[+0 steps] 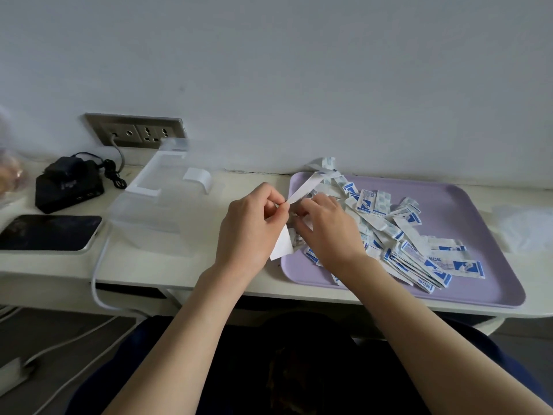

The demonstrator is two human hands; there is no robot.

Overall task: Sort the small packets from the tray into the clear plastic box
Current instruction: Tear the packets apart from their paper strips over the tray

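Desk [149, 265], lilac tray [466, 211] of packets [404, 235]

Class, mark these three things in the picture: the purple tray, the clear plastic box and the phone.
purple tray [466, 223], head view, bare floor near its right side.
clear plastic box [146, 223], head view, its see-through body.
phone [48, 232], head view, middle of its dark screen.

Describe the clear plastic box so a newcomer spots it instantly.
Find the grey socket panel on the wall, above the left of the white desk. Just below it, between the dark phone and the lilac tray, stands the clear plastic box. It is the only see-through container, with white clips on its raised lid.
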